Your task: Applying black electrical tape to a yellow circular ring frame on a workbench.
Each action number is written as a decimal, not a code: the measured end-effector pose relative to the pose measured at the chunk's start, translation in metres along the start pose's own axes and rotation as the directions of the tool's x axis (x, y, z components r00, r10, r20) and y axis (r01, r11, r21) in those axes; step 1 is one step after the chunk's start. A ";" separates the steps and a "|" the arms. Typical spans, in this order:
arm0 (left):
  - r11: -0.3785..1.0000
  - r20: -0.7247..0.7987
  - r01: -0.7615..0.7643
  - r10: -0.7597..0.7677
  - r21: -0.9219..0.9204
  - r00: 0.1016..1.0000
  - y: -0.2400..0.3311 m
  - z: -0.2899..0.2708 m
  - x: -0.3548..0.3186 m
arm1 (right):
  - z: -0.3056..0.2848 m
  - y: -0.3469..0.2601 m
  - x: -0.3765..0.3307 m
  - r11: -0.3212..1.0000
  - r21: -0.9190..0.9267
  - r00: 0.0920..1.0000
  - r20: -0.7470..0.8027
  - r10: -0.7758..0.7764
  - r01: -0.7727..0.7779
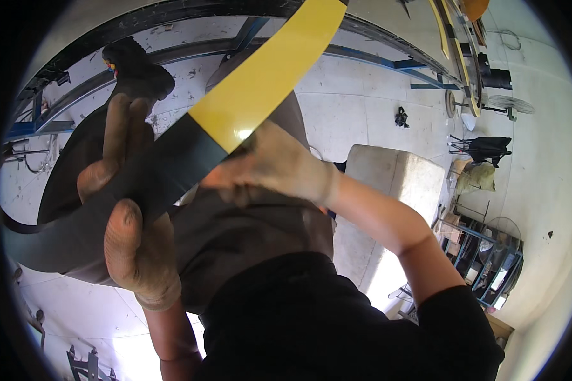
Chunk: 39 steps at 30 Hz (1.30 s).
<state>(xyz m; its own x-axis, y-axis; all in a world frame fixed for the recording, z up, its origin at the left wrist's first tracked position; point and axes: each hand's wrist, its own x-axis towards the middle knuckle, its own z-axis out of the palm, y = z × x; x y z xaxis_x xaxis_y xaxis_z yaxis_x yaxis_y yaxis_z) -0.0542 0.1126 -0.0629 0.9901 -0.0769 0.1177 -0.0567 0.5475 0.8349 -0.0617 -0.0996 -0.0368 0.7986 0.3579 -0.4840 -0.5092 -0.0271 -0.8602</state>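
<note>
A long curved strip (267, 76), glossy yellow toward its upper right end and black toward its lower left end, runs slantwise over my lap. My gloved left hand (149, 254) holds the black part from beneath, with the thumb on its near side and the fingers showing past its far edge. At the lower edge, close to where black meets yellow, my gloved right hand (279, 162) has its fingers curled in. Motion blurs those fingertips, and the strip partly covers them. What they pinch is hidden.
A black metal frame (190, 47) with blue struts crosses beyond my knees, and the strip's yellow end overlaps it. My black shoe (133, 66) rests near it. A pale block (394, 171) stands at my right. Farther right are a blue shelf rack (489, 260) and a fan (511, 105).
</note>
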 end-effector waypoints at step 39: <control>0.996 -0.188 0.093 -0.091 0.004 0.978 -0.001 0.019 -0.005 | -0.070 0.027 0.059 0.412 -0.471 0.563 0.241 -0.791 0.780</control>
<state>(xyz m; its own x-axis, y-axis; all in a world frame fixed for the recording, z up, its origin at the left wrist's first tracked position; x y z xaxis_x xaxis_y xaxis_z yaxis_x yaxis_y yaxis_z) -0.0611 0.0963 -0.0543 0.9976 0.0319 -0.0620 0.0354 0.5344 0.8445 -0.0054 -0.1446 -0.0997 0.7745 0.4481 0.4464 0.5647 -0.1719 -0.8072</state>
